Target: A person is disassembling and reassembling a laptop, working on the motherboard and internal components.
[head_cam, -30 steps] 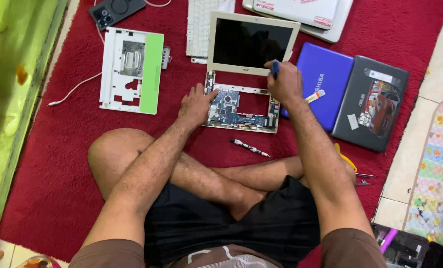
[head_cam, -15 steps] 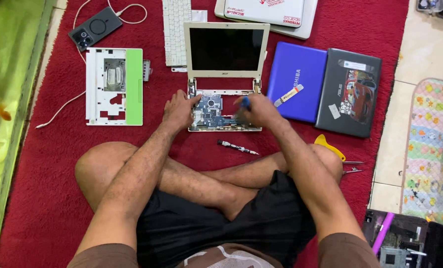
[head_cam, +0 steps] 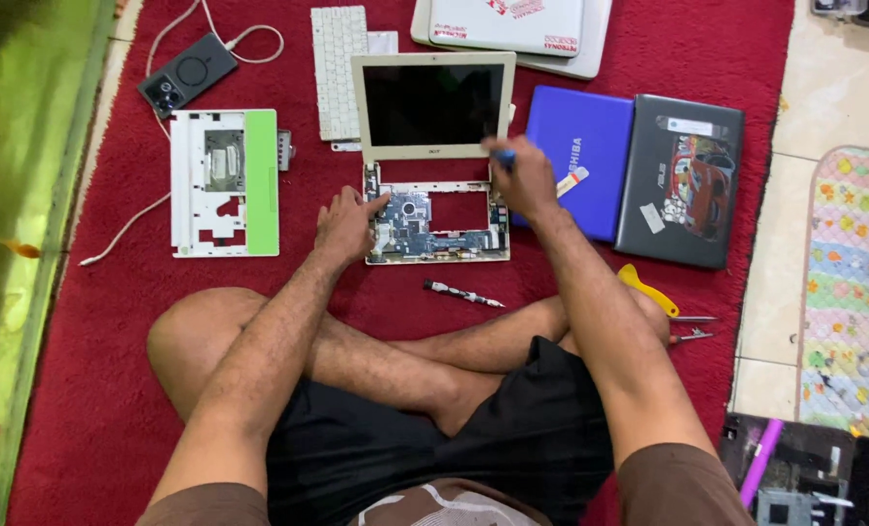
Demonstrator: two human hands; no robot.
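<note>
A small white laptop lies open on the red carpet in front of me, its base stripped so the blue circuit board shows. My left hand rests on the base's left edge, fingers touching the board. My right hand grips a blue-handled screwdriver at the base's upper right corner, near the hinge. A second screwdriver lies on the carpet just below the base.
A white and green laptop cover lies at left, a white keyboard and a phone with a cable behind it. A blue laptop and a dark one lie at right. Yellow pry tool by my knee.
The view has shifted, so the laptop now sits more central. My right hand has moved from the middle of the base up to its upper right corner. My left hand stays on the left edge.
</note>
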